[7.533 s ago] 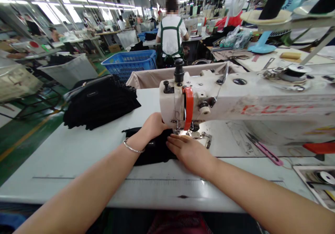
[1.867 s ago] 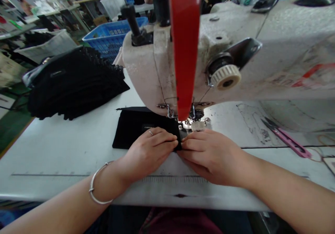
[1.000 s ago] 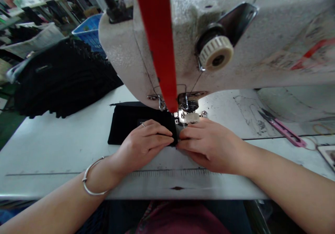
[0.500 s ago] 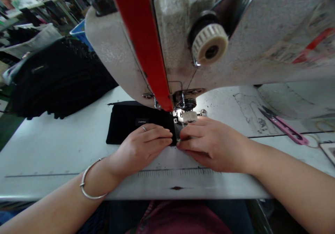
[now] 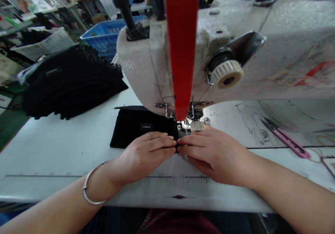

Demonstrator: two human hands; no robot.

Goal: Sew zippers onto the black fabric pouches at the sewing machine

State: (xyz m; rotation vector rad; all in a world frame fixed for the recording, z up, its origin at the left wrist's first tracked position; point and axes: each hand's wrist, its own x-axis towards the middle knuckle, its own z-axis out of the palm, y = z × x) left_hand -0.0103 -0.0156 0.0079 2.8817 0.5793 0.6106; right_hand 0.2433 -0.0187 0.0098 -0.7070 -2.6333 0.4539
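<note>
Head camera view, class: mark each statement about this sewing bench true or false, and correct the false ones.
1. The left hand rests on the black fabric piece. True.
2. The right hand holds the pink thread snips. False: the snips lie on the table, apart from that hand, off to its right.
3. A silver bangle circles the left wrist. True.
4. The stack of black pieces lies to the right of the sewing machine. False: it lies to the machine's left.
5. The fingertips of both hands meet just in front of the needle area. True.
</note>
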